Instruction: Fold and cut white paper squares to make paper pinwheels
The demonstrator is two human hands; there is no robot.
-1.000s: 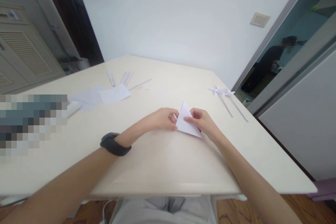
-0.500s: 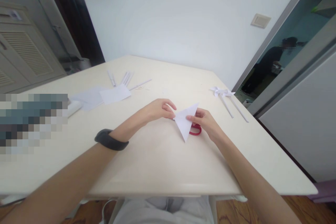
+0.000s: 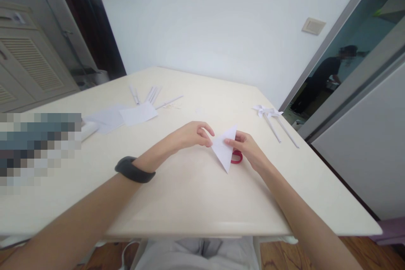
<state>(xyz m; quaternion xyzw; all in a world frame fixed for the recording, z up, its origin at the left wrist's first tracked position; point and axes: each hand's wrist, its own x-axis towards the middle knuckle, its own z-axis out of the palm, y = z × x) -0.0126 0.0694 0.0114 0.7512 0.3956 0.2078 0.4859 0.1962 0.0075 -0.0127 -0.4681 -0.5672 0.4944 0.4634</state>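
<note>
The right hand (image 3: 243,145) grips the paper (image 3: 223,149), a white triangle, by its right side, thumb on top and fingers behind. It is over the table (image 3: 190,198), in front of the person, with 1 corner pointing down toward the near edge. The left hand (image 3: 199,135) has its thumb tip at the paper's left corner (whether it pinches there, I cannot tell), its index finger raised and curved. A red loop (image 3: 241,158) shows just beside the paper's right edge, below the right hand. Farther right lie 2 pinwheels (image 3: 268,112); at far left, sheets (image 3: 139,114) and rolls (image 3: 153,94).
</note>
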